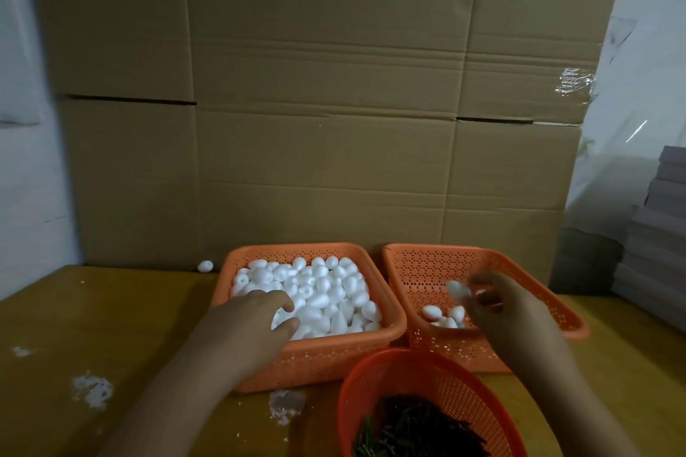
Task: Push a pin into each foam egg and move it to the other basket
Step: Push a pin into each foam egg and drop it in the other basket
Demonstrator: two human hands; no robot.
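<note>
Early days: left hand [256, 312] curls fingers round an egg in the heaped left basket [386, 336], right hand [493, 302], blurred, grip unclear, over the right basket [419, 339] holding few.

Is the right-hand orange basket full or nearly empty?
Nearly empty: the right basket holds only a few foam eggs; most of its perforated floor shows.

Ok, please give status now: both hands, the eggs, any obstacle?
Left hand grips an egg in full basket. Right hand, blurred, over second basket; few eggs there. No obstacle seen.
</note>
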